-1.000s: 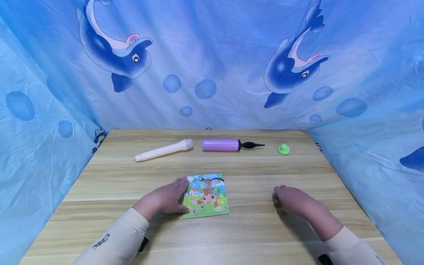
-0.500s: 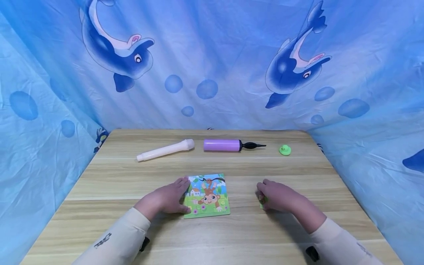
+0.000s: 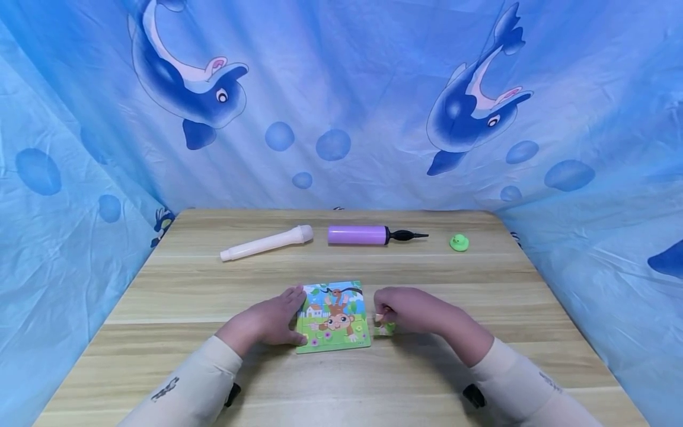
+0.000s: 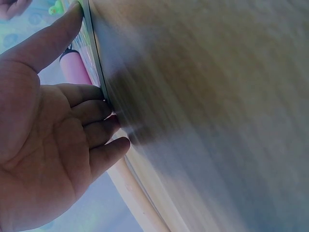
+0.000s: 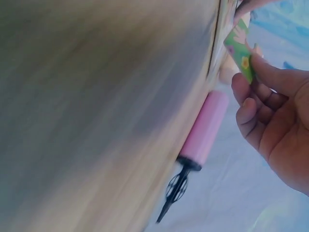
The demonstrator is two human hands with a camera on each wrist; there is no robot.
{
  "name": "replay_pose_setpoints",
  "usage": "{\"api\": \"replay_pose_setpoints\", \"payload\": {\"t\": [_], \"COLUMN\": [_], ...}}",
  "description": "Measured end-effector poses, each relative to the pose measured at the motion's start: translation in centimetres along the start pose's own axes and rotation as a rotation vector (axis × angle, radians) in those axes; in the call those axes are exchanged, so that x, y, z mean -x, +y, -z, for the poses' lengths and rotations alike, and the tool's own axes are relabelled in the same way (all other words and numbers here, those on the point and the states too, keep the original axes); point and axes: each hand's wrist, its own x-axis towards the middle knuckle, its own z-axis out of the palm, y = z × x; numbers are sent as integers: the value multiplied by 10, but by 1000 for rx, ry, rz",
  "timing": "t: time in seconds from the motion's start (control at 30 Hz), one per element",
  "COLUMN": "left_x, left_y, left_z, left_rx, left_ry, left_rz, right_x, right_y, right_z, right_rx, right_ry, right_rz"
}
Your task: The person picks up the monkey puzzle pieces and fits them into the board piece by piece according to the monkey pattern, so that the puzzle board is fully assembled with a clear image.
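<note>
A square jigsaw puzzle [image 3: 333, 320] with a cartoon monkey hanging from a branch lies flat on the wooden table. My left hand [image 3: 274, 317] is spread along its left side, thumb at the lower corner and fingertips at the upper one. In the left wrist view, that hand [image 4: 53, 125] has thumb and fingers at the board's edge. Just right of the puzzle, my right hand [image 3: 413, 311] pinches a puzzle piece [image 3: 384, 328]. The right wrist view shows this green piece [image 5: 240, 50], with flowers and a pale hand printed on it, between thumb and fingers; the other fingers are curled.
Along the back of the table lie a pale pink microphone-shaped stick [image 3: 267, 242], a purple balloon pump [image 3: 357, 235] with a black nozzle, and a small green toy duck [image 3: 459, 242]. Behind the table [image 3: 341, 391] hangs a blue dolphin-print curtain [image 3: 373, 77].
My right hand has moved left across the table with the puzzle piece, from well right of the puzzle to close beside it. My left hand has stayed at the puzzle's left side.
</note>
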Motion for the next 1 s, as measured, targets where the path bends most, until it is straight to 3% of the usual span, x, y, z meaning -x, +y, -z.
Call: {"api": "replay_pose_setpoints", "payload": {"t": [0.13, 0.4, 0.6, 1.0], "left_x": [-1, 0, 1, 1], "left_y": [-1, 2, 2, -1], "left_z": [-1, 1, 1, 0], "left_rx": [-2, 11, 7, 1], "left_ry": [1, 1, 4, 0], "left_rz": [-1, -5, -3, 0], "right_x": [-15, -39, -46, -48], "right_y": [-16, -37, -41, -47], "right_z": [-1, -12, -22, -32], "right_rx": [10, 84, 132, 247], "right_ry": [-8, -69, -89, -13], "right_rz": [59, 59, 52, 79]}}
